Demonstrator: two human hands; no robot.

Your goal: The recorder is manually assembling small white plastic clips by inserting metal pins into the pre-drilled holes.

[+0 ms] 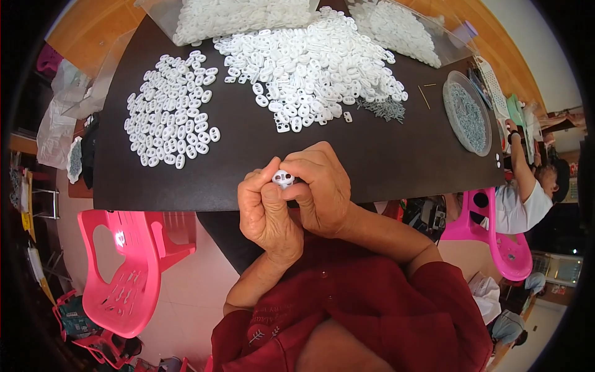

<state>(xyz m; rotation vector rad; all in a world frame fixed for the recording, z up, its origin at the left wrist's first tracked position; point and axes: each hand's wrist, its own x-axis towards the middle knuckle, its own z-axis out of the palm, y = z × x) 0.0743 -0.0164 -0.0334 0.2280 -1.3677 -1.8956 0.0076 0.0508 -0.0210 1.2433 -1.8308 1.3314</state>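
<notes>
Just in front of the table's near edge, my left hand (268, 208) and my right hand (321, 189) meet, fingers closed in a pinch. Between their fingertips is a small white plastic two-hole piece (283, 178), its dark openings facing up. My fingers cover its sides and underside. Farther away lies a big heap of similar white plastic pieces (310, 59). A flatter spread of white two-hole ovals (170, 111) lies to the left. Small grey metal pins (385, 110), perhaps springs or screws, are scattered at the heap's right edge.
Clear bins of white pieces (242, 18) (403, 34) stand at the dark table's (242, 130) far side. A round clear tub (466, 115) of grey parts sits right. A pink chair (127, 273) is at the left; a co-worker (524, 195) sits at the right.
</notes>
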